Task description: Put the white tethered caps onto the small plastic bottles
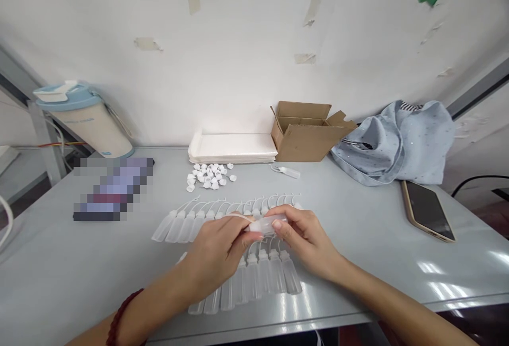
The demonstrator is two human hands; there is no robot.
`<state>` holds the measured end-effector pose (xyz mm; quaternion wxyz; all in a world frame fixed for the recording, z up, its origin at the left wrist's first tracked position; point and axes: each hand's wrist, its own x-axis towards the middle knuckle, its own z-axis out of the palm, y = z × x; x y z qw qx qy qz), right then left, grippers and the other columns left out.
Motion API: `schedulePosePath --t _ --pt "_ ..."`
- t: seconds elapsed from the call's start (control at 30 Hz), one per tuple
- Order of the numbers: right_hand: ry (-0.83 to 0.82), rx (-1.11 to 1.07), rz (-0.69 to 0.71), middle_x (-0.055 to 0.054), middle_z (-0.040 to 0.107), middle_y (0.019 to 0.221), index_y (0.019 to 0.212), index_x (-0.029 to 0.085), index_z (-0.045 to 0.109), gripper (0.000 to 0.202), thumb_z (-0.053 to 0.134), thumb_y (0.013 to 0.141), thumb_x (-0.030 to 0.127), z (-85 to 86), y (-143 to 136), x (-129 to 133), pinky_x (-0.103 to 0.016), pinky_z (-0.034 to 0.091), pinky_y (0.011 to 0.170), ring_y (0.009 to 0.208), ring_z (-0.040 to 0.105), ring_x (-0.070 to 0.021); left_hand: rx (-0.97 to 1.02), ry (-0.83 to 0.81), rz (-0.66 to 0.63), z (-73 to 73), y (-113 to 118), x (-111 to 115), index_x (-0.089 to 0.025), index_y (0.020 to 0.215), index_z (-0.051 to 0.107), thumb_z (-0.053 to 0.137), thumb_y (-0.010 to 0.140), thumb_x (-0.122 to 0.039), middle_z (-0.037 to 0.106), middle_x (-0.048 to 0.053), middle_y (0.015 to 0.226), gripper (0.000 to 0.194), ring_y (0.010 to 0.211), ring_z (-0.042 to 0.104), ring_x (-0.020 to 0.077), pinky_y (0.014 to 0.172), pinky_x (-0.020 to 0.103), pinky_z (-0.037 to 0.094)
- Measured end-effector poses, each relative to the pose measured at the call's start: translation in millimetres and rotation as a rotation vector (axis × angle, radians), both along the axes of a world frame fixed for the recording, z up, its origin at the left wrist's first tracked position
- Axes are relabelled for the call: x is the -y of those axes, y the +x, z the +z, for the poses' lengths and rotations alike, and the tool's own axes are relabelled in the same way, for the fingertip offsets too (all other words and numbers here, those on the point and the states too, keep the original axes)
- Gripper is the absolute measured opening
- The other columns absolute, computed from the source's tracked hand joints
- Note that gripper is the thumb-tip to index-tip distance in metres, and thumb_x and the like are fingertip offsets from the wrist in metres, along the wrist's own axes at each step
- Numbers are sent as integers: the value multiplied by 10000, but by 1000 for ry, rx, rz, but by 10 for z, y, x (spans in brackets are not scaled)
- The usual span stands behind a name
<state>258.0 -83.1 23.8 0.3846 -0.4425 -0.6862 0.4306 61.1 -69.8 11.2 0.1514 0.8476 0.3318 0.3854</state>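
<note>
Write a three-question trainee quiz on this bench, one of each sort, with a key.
1. True or false: the right hand holds a bottle.
2. In the picture, what stands immediately right of the white stack? A) tumbler B) cardboard box C) loose white caps
3. Fill in: the dark red bracelet is on the person's ____ arm.

Key: 1. True. 2. B. 3. left.

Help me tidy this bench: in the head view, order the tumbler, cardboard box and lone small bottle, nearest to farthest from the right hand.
1. Lone small bottle: ahead of the right hand.
2. Cardboard box: just behind that.
3. Tumbler: far left.
</note>
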Motion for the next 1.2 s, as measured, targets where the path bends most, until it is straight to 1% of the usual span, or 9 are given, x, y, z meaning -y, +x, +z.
schedulePosePath --t 0.13,0.23,0.37,0.47,0.63,0.8,0.93,1.03,1.2 --pt "-176 -96 20 70 358 510 876 144 608 313 486 908 430 35 -6 -14 -213 244 432 450 309 -74 0 216 -14 -87 -3 -6 -170 910 552 516 926 -197 647 -3 713 48 619 578 117 570 213 463" --pt "-121 -67 14 57 406 535 927 151 612 292 478 914 410 45 4 -18 -217 281 453 474 361 -85 24 -30 7 24 2 2 -175 798 563 524 919 -261 612 -22 647 153 560 551 103 508 190 439" --pt "103 18 38 -18 591 754 992 183 606 217 461 933 334 32 26 -8 -239 389 554 623 504 -119 34 -459 -91 216 9 18 -170 659 552 408 957 -313 576 -23 592 360 545 547 92 459 163 401" --pt "193 72 41 -35 625 824 1009 201 604 209 450 940 323 14 36 -5 -250 406 587 661 526 -131 20 -523 -122 251 12 17 -166 604 517 377 966 -308 548 -28 567 414 534 532 84 469 161 390" --pt "63 44 32 12 518 645 939 173 608 280 433 942 391 -1 32 -3 -233 329 512 544 423 -103 -68 -175 -120 141 9 5 -173 572 430 350 976 -233 456 -44 498 417 457 437 83 473 206 352" --pt "-193 -76 56 56 345 557 838 145 590 383 439 923 485 -11 19 -24 -218 222 448 481 279 -74 -185 335 -51 -1 -13 -11 -161 803 496 398 970 -185 607 14 666 195 553 537 127 464 241 375" --pt "-377 -185 59 79 281 531 773 148 551 409 495 877 539 -14 3 -55 -211 187 430 464 225 -64 -222 503 -67 -46 -30 -44 -149 908 511 452 938 -133 622 22 686 67 564 556 140 504 256 435" --pt "-413 -231 66 81 286 534 806 149 551 411 507 862 554 10 -5 -55 -211 205 438 466 243 -66 -174 327 -74 2 -30 -58 -164 839 520 433 950 -185 567 -15 609 142 517 509 118 487 234 404" --pt "-146 -76 41 36 428 611 959 169 605 292 477 917 428 58 10 -18 -229 296 496 537 377 -94 -121 -241 -134 179 -19 -39 -176 614 449 336 977 -262 462 -43 559 390 500 448 84 503 202 364"
